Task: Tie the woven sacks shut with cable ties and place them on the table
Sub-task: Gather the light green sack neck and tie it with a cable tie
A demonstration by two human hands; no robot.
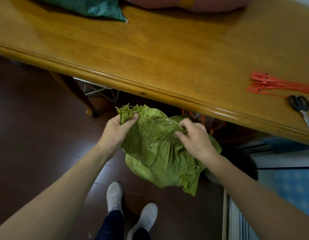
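The light green sack (155, 153) hangs low in front of the table (150, 58), above the floor, and both hands hold it. The left hand (118, 129) is clenched around the frayed mouth edge at the sack's far left corner. The right hand (193, 137) pinches a fold on the right side. The mouth is not yet gathered. The orange cable ties (280, 84) lie on the table to the right and farther away, with their length running left to right, so the right hand is clearly the nearer one. Scissors (299, 104) lie just beside them.
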